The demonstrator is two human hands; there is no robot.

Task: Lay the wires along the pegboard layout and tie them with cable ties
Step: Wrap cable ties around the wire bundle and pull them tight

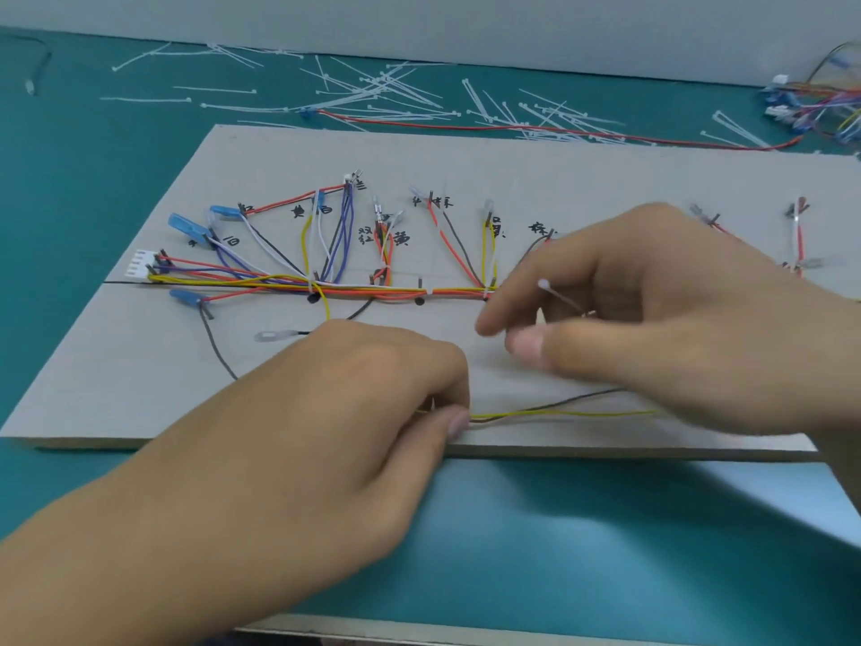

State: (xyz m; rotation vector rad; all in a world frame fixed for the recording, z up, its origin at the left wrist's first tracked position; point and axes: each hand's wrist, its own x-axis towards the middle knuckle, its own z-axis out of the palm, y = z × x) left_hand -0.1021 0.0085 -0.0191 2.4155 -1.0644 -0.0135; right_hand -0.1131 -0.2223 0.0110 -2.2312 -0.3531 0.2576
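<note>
Head view: the left hand (pixel 372 389) is pinching the yellow and dark wires (pixel 536 414) close to the near edge of the pegboard (pixel 140 366). To its right, the right hand (pixel 652 310) is curling its fingers around a white cable tie (pixel 559 296), hovering near the wire bundle (pixel 363 289) running along the board's middle. Spare ties (pixel 372 90) are lying on the far side of the table (pixel 559 552).

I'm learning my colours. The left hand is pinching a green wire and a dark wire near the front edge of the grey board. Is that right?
Not quite: the wire is yellow, not green. The head view shows the left hand pinching a yellow wire and a dark wire near the front edge of the grey board.
</note>
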